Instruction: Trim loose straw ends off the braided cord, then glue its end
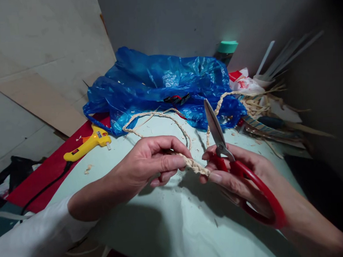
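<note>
A pale braided cord (195,166) is stretched between my two hands over the table. My left hand (153,162) pinches it between thumb and fingers. At the other side, my right hand (243,174) grips the braid with its fingertips. The same right hand also carries red-handled scissors (258,189), their blades pointing up and away from the braid. More of the cord loops behind my hands on the table and runs up to the right over a blue plastic bag. Part of the braid is hidden by my fingers.
A crumpled blue plastic bag (163,79) lies across the back. On the left is a yellow glue gun (87,143) with a black cable. Loose pale strips (256,105) are heaped at the right, near a green-capped bottle (227,49). Small scraps dot the pale green tabletop (176,228).
</note>
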Available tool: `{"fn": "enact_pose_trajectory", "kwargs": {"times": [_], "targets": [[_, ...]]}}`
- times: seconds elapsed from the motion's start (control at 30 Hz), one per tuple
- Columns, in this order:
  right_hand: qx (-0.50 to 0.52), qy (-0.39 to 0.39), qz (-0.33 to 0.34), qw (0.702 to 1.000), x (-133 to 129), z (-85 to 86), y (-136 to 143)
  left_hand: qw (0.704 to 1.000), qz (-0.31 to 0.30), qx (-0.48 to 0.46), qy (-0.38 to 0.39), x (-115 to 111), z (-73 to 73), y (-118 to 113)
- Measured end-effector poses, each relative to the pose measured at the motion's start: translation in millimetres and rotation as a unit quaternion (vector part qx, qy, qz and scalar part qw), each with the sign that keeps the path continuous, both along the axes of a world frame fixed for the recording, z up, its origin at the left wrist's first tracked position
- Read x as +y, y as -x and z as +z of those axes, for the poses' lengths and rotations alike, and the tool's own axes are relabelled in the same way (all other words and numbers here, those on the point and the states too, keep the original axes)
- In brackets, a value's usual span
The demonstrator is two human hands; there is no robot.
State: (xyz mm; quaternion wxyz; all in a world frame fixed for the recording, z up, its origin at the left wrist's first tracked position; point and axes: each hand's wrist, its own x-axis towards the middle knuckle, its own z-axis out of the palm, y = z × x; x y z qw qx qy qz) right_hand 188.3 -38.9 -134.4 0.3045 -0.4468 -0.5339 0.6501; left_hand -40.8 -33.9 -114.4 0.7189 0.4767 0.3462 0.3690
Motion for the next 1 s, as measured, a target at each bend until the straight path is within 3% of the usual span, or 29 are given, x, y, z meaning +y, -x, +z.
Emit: {"fn": "enact_pose_trajectory", "kwargs": {"times": [0.3,0.53,0.77,1.0], "targets": [[0.005,0.011,-0.013,1.000,0.0,-1.6,1.8,1.000,-0.003,-0.017,0.016,-1.0,1.1,-2.1],[-0.010,-0.002,-0.046,0.999,1.2,5.4,4.3,0.999,0.019,0.031,-0.005,-0.5,2.8,-1.1],[-0.009,-0.001,-0.057,0.998,1.0,4.3,4.0,0.986,0.087,0.106,-0.096,1.2,6.6,-4.3],[0.002,-0.009,-0.048,0.999,-1.9,1.6,4.5,0.994,0.022,0.102,-0.035,0.8,3.2,-2.6]]}}
